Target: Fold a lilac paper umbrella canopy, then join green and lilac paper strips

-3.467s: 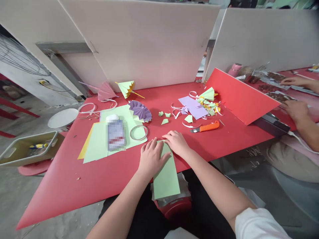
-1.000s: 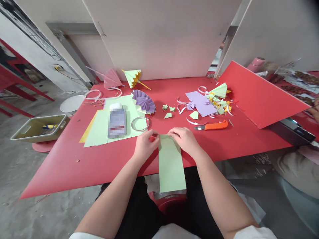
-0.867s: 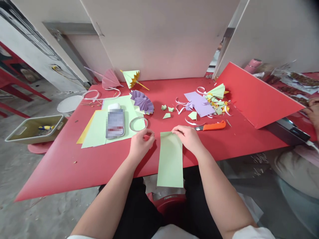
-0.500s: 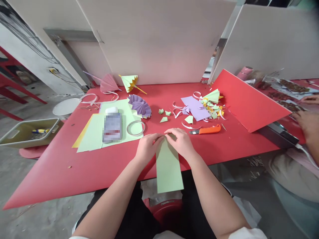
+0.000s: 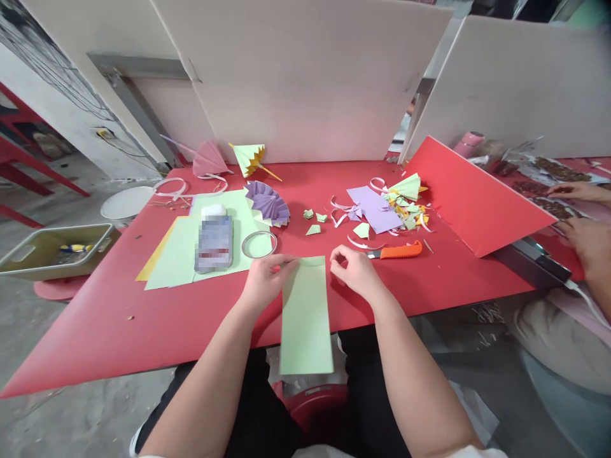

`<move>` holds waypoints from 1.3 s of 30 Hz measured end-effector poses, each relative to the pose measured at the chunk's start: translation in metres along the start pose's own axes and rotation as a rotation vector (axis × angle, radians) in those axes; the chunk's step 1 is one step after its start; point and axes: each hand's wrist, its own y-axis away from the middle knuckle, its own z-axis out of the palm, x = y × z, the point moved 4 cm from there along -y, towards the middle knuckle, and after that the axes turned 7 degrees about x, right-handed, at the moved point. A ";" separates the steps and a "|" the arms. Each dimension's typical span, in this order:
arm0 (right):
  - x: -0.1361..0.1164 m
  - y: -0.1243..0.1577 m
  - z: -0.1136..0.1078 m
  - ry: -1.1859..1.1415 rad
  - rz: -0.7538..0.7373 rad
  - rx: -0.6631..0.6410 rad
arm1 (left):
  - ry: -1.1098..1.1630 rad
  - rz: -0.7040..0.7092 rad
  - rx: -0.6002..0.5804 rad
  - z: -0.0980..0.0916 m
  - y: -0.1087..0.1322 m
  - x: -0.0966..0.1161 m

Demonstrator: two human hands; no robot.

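Note:
A long light-green sheet of paper (image 5: 306, 318) lies at the table's front edge, its lower part sticking out over my lap. A narrow crease or fold runs across its far end. My left hand (image 5: 267, 277) pinches the sheet at its far left corner, thumb on top. Just off the far right corner is my right hand (image 5: 353, 272), fingers loosely curled, thumb and forefinger slightly apart, nothing seen between them. Close to that hand lies an orange utility knife (image 5: 401, 250). A roll of tape (image 5: 259, 244) rests beyond my left hand.
Left of centre, a phone (image 5: 214, 243) lies on green sheets (image 5: 172, 254). A purple pleated paper fan (image 5: 268, 203) and small paper umbrellas (image 5: 248, 159) are behind. Paper scraps (image 5: 410, 210) and a purple sheet (image 5: 379, 208) sit right, before a red board (image 5: 482, 197). Another person's hands (image 5: 580, 235) work beyond.
My right hand has let go of the sheet's far end and moved right. My left hand has shifted left with the sheet, which now lies straighter.

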 end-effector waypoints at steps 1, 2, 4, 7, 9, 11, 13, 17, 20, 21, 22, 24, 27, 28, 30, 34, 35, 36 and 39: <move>0.001 -0.001 -0.001 -0.014 0.010 0.018 | 0.003 -0.006 0.008 -0.002 0.000 -0.001; 0.001 -0.001 -0.002 -0.030 0.016 0.039 | 0.006 -0.010 0.010 -0.004 0.000 -0.001; -0.003 -0.001 0.001 -0.072 0.011 0.066 | 0.011 -0.010 -0.002 -0.003 0.001 0.000; -0.014 0.001 0.016 -0.124 -0.050 0.015 | 0.018 0.001 -0.044 0.003 0.003 0.003; -0.018 0.002 0.026 -0.130 -0.087 -0.021 | 0.018 0.001 -0.056 0.006 0.004 0.004; -0.019 0.003 0.029 -0.121 -0.098 -0.022 | 0.014 -0.009 -0.050 0.006 0.004 0.003; -0.017 0.002 0.028 -0.117 -0.091 -0.011 | 0.011 -0.026 -0.041 0.003 0.003 -0.001; -0.009 0.000 0.017 -0.108 -0.064 0.022 | 0.033 -0.077 -0.023 -0.005 0.001 -0.010; -0.005 -0.001 0.010 -0.105 -0.032 0.063 | 0.083 -0.114 0.026 -0.009 0.000 -0.010; -0.005 -0.001 0.009 -0.106 -0.023 0.072 | 0.118 -0.122 0.031 -0.008 0.000 -0.009; -0.006 -0.001 0.009 -0.108 -0.017 0.075 | 0.178 -0.130 0.018 -0.005 0.001 -0.007; -0.007 -0.001 0.012 -0.116 -0.008 0.069 | 0.341 -0.154 -0.048 0.003 0.003 -0.002; -0.013 0.001 0.018 -0.041 -0.110 0.123 | 0.503 -0.194 -0.102 0.015 0.006 0.002; -0.016 0.001 0.020 0.012 -0.187 0.161 | 0.506 -0.198 -0.087 0.017 0.007 0.002; -0.023 0.003 0.025 0.128 -0.352 0.224 | 0.508 -0.190 -0.058 0.018 0.007 0.002; -0.028 0.004 0.032 0.231 -0.458 0.240 | 0.546 -0.118 -0.138 0.018 0.008 0.003; -0.028 0.003 0.032 0.224 -0.441 0.240 | 0.546 -0.100 -0.159 0.018 0.008 0.004; -0.028 0.003 0.032 0.199 -0.415 0.235 | 0.536 -0.086 -0.174 0.017 0.008 0.005; -0.028 0.002 0.027 0.035 -0.258 0.194 | 0.428 -0.060 -0.192 0.012 0.007 0.005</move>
